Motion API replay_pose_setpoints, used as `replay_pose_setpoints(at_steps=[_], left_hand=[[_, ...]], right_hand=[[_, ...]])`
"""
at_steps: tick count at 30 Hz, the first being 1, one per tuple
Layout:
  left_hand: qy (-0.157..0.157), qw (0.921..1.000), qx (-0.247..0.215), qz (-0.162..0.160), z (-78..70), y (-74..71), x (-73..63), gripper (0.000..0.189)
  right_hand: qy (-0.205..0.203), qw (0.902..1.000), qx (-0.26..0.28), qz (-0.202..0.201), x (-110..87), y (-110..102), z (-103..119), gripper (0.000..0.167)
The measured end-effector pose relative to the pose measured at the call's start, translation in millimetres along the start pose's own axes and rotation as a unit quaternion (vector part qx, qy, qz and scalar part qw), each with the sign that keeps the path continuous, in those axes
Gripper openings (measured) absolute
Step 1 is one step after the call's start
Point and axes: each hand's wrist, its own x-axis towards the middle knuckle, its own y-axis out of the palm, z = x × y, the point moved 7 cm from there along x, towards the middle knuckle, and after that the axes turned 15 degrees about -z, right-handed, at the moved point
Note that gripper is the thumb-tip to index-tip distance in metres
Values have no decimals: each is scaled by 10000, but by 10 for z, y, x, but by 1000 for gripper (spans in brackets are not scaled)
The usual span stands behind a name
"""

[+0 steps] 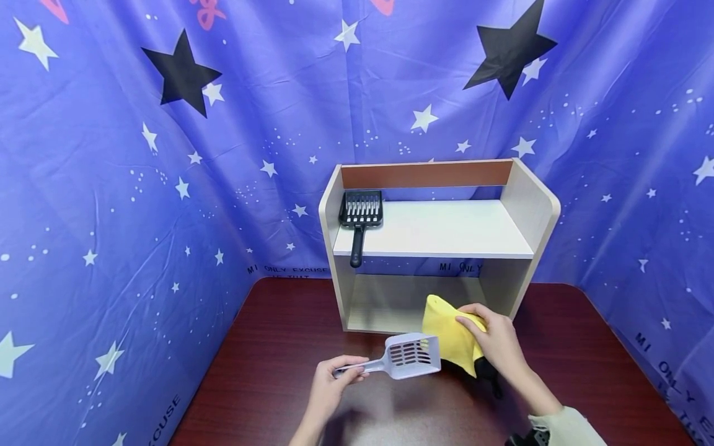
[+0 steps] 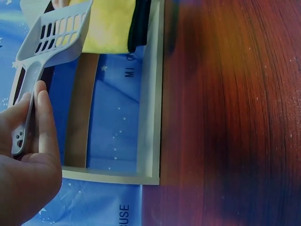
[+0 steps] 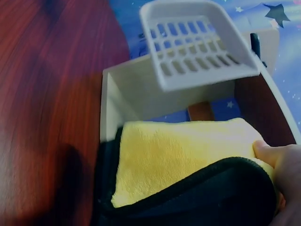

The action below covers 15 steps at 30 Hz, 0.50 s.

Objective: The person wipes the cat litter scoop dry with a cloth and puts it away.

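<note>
My left hand [image 1: 329, 384] grips the handle of a pale grey slotted litter scoop [image 1: 411, 357], held above the table with its head toward the right. In the left wrist view, thumb and fingers of the left hand [image 2: 30, 150] pinch that handle near its end. A yellow cloth [image 1: 454, 334] with a black edge and backing hangs from my right hand [image 1: 496, 337], which pinches it along its top edge. The right wrist view has the folded cloth [image 3: 178, 155] just below the scoop head [image 3: 193, 52]. Whether cloth and scoop touch cannot be told.
Behind the hands stands a two-level wooden shelf [image 1: 446, 232] with a white upper board. A black slotted scoop [image 1: 361, 214] lies on that board's left side, handle over the front edge. The dark red table [image 1: 251, 371] spreads around, with a blue star-printed curtain [image 1: 139, 260] behind.
</note>
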Motion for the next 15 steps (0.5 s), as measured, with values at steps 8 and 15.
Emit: replay_pose_setpoints(at_steps=[8,15], left_hand=[[-205,9993,236,197,36,69,-15,27],[-240,9985,367,325,36,93,-16,26]], right_hand=[[-247,9912,963,872,-12,192,253,11],[-571,9714,1762,1483,-55,280,444,17]])
